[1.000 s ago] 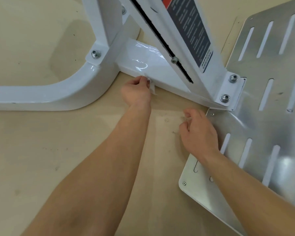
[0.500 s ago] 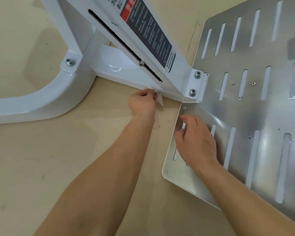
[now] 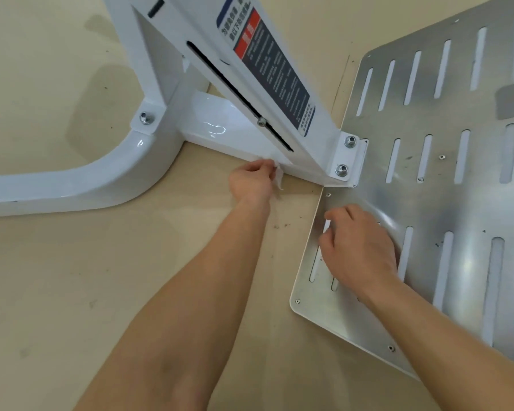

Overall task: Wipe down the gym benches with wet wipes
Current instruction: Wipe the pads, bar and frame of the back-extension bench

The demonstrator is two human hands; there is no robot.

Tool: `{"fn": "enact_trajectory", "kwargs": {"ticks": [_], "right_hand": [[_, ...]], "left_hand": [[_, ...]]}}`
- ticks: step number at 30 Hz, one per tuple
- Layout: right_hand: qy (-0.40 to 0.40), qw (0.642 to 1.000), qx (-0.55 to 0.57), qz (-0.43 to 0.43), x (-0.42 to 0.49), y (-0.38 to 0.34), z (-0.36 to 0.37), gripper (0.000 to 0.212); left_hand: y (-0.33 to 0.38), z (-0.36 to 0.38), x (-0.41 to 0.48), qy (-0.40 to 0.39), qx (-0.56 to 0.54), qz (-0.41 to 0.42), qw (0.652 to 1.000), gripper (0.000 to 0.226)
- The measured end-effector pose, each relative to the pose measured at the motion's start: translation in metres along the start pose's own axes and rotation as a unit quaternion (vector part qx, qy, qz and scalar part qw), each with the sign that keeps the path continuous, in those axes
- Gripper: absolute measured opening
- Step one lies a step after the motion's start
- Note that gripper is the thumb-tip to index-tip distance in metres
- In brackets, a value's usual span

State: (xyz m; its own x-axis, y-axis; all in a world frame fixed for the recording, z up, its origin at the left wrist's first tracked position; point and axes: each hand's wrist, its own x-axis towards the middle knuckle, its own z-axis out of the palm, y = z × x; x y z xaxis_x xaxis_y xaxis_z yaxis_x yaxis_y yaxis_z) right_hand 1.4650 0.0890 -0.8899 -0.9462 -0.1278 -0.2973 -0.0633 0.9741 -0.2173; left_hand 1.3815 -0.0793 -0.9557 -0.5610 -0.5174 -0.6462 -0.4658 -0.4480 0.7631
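Left hand: The left hand point(image 3: 251, 180) is reaching out to 12 o'clock and pinching a wet wipe point(image 3: 279, 178) between curled fingers and thumb, knuckles facing the camera.
Wipe: Only a small crumpled white tail is showing, on the hand's 3 o'clock side. It is lying against the lower edge of the white crossbar point(image 3: 220, 129), right where the bar is meeting the floor point(image 3: 72, 277).
Right hand: The right hand point(image 3: 358, 247) is resting at 4 o'clock on the slotted metal footplate point(image 3: 428, 203), fingers loosely bent and fingertips touching the plate, holding nothing that can be seen.
Step, as judged: The person is probably wiping along the bottom seam of the frame toward the bolted bracket point(image 3: 341, 169) at 2 o'clock.
Risk, wipe: So little wipe is showing that bare fingertips may be doing the rubbing, leaving smears on the glossy paint.
Risk, dirt: Dark crumbs point(image 3: 279, 225) are lying on the floor at the hand's 5 o'clock; a wipe dragging low could be picking them up and spreading them onto the bar.
Risk, snagging: The bracket's edge and bolt heads could be tearing the thin wipe or scraping the knuckles.
Risk, bracing hand: Fingers leaning on the plate could be slipping into a slot point(image 3: 408, 250).
Risk, coverage: The warning label point(image 3: 270, 69) and the slot beside it may be getting skipped.
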Motion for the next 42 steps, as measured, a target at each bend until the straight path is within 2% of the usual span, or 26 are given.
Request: {"fn": "enact_trajectory", "kwargs": {"ticks": [2, 5, 7, 11, 15, 16, 19, 22, 24, 26, 29, 32, 34, 36, 38, 40, 42], "right_hand": [[-0.013, 1.0, -0.007, -0.018, 0.003, -0.006, -0.004, 0.032], [-0.04, 0.997, -0.008, -0.061, 0.011, -0.029, -0.009, 0.036], [-0.069, 0.991, 0.001, -0.111, 0.019, -0.052, -0.015, 0.039], [-0.14, 0.97, 0.077, -0.181, 0.041, -0.105, -0.034, 0.052], [-0.223, 0.927, 0.226, -0.199, 0.063, -0.169, -0.042, 0.072], [-0.239, 0.909, 0.278, -0.199, 0.068, -0.184, -0.042, 0.067], [-0.255, 0.871, 0.363, -0.209, 0.081, -0.225, -0.031, 0.031], [-0.204, 0.89, 0.353, -0.206, 0.096, -0.252, -0.009, 0.036], [-0.165, 0.893, 0.367, -0.201, 0.105, -0.264, 0.002, 0.029], [-0.118, 0.899, 0.372, -0.2, 0.114, -0.272, 0.007, 0.021], [-0.07, 0.906, 0.352, -0.226, 0.127, -0.279, 0.015, 0.009], [-0.012, 0.922, 0.273, -0.275, 0.134, -0.286, 0.026, 0.018], [0.012, 0.928, 0.235, -0.291, 0.137, -0.286, 0.033, 0.023], [0.031, 0.937, 0.185, -0.296, 0.139, -0.28, 0.04, 0.023], [0.08, 0.935, 0.054, -0.342, 0.136, -0.271, 0.047, 0.022], [0.112, 0.917, -0.037, -0.381, 0.13, -0.265, 0.051, 0.026], [0.096, 0.902, -0.076, -0.415, 0.123, -0.261, 0.051, 0.046]], "left_hand": [[0.02, -0.02, 0.013, 0.016, 0.009, 0.039, 0.999, 0.007], [0.049, -0.055, 0.018, -0.001, 0.097, 0.1, 0.99, 0.007], [0.065, -0.08, 0.016, -0.007, 0.173, 0.097, 0.98, 0.013], [0.093, -0.129, 0.004, -0.054, 0.28, 0.066, 0.956, 0.028], [0.129, -0.168, -0.014, -0.106, 0.264, 0.066, 0.956, 0.022], [0.137, -0.175, -0.016, -0.11, 0.25, 0.074, 0.959, 0.021], [0.15, -0.197, -0.014, -0.1, 0.226, 0.096, 0.964, 0.022], [0.149, -0.218, -0.002, -0.044, 0.18, 0.098, 0.978, 0.022], [0.146, -0.231, 0.009, 0.009, 0.144, 0.107, 0.984, 0.021], [0.142, -0.241, 0.021, 0.071, 0.158, 0.137, 0.975, 0.017], [0.137, -0.243, 0.037, 0.139, 0.253, 0.21, 0.934, 0.011], [0.132, -0.236, 0.051, 0.177, 0.335, 0.295, 0.877, 0.009], [0.124, -0.233, 0.059, 0.19, 0.426, 0.355, 0.81, 0.012], [0.114, -0.233, 0.066, 0.182, 0.508, 0.445, 0.715, 0.013], [0.104, -0.238, 0.07, 0.157, 0.555, 0.515, 0.635, 0.019], [0.095, -0.246, 0.07, 0.14, 0.584, 0.54, 0.59, 0.025], [0.089, -0.255, 0.067, 0.143, 0.597, 0.558, 0.558, 0.026]]}}
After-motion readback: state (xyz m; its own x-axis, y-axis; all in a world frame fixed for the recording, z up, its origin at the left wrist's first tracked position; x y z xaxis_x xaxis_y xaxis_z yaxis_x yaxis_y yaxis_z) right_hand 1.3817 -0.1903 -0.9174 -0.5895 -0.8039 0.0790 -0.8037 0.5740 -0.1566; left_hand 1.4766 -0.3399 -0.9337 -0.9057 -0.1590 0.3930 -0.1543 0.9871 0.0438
